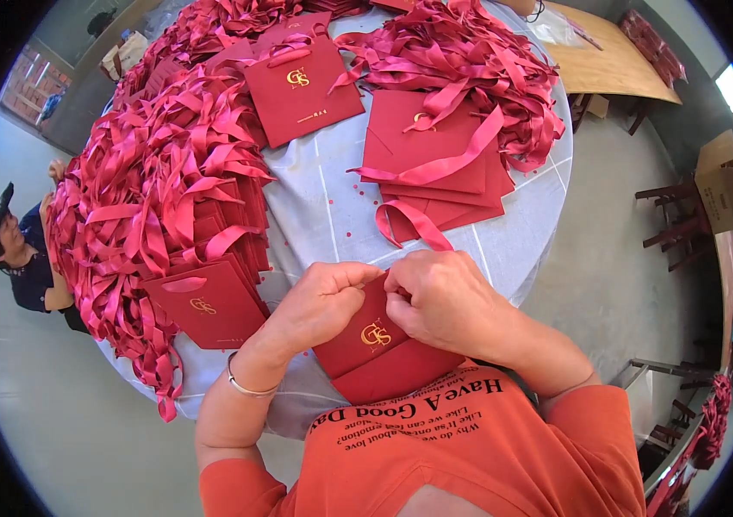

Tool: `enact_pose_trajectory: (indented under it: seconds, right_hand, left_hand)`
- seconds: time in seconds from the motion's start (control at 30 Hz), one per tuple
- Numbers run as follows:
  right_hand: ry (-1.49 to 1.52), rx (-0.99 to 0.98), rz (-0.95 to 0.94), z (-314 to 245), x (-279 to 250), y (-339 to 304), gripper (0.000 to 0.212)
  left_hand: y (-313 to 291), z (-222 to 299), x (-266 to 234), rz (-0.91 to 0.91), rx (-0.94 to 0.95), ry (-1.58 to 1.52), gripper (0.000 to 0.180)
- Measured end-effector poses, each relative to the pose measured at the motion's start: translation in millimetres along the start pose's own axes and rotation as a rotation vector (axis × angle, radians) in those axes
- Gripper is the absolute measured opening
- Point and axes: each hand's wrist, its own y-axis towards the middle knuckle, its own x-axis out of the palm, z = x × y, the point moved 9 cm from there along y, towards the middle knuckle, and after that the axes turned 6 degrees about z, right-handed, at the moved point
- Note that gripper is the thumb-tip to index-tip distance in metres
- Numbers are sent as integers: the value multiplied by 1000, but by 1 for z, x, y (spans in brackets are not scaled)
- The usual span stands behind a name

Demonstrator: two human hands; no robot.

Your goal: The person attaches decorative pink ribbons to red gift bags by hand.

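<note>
A red paper gift bag (375, 334) with a gold emblem lies in front of me at the table's near edge, against my orange shirt. At its far edge my left hand (325, 303) is closed, with thumb and forefinger pinching near the corner. Close beside it, my right hand (442, 295) is curled shut at the same edge, its fingertips partly hidden. A pink ribbon loop (414, 220) lies just beyond my right hand; whether it belongs to this bag I cannot tell. Red bags with ribbons (435, 138) are stacked past it.
A large heap of ribboned bags (168, 172) covers the table's left side, with one bag (207, 306) facing me. Another bag (304, 90) lies at the far middle. Red dots are scattered on the white tablecloth (319, 194). A person (26, 250) is at the left; a cardboard box (722, 185) stands right.
</note>
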Motion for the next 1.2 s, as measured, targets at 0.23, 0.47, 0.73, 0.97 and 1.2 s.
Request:
enact_pose_trajectory:
  seconds: [0.23, 0.47, 0.73, 0.97, 1.2]
  right_hand:
    - [47, 0, 147, 0, -1, -8, 7]
    - [-38, -48, 11, -6, -17, 5, 14]
    - [390, 128, -414, 6, -9, 38, 12]
    - [419, 262, -990, 7, 29, 44, 27]
    - [411, 449, -857, 22, 44, 39, 36]
  left_hand:
    - [0, -2, 5, -36, -11, -4, 38]
    - [-7, 6, 9, -4, 114, -16, 30]
    - [-28, 38, -2, 241, 271, 331, 21]
    - [-52, 68, 19, 334, 703, 528, 24]
    - [-47, 62, 15, 286, 628, 479, 23]
